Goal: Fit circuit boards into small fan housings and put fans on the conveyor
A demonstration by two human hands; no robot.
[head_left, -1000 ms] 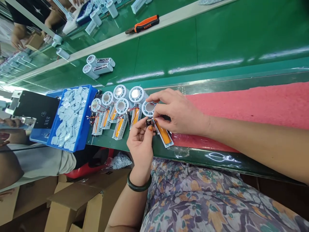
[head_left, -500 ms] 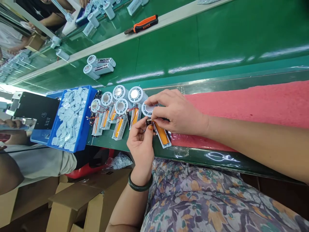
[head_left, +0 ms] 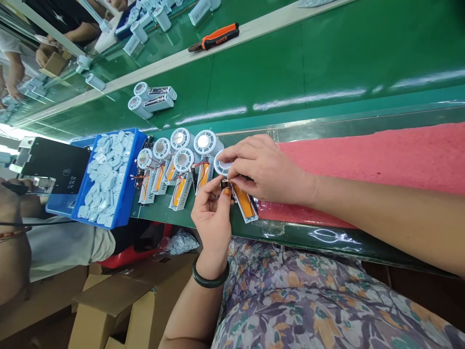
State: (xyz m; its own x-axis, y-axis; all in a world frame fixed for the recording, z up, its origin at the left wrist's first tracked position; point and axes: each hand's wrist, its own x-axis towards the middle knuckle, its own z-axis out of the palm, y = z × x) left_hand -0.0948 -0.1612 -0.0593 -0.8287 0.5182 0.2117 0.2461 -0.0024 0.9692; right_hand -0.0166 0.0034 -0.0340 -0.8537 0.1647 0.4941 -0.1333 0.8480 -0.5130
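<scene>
Between the thumb and forefinger of my left hand point(head_left: 214, 208) is a small dark circuit board point(head_left: 224, 183). My right hand point(head_left: 261, 167) is closed over the same spot, its thumb and forefinger pinched at the board's edge; what they grip, probably thin, is hidden. Under my right fingers lies a light-blue handheld fan body point(head_left: 222, 167), its handle open with an orange battery point(head_left: 245, 201) inside. Left of my hands several similar fan bodies point(head_left: 182, 160) lie in two rows, with red and black wires and orange batteries showing.
A blue bin point(head_left: 136, 155) of small pale plastic parts stands at the left, by a black machine point(head_left: 54, 162) and a co-worker's arm. Two fan bodies point(head_left: 150, 101) lie on the green belt point(head_left: 254, 77). Pliers point(head_left: 214, 38) rest on the rail. A red mat point(head_left: 363, 165) lies at right.
My hands stay almost still at the small circuit board. The two fan bodies on the belt sit slightly farther right. The co-worker's arm at left has moved.
</scene>
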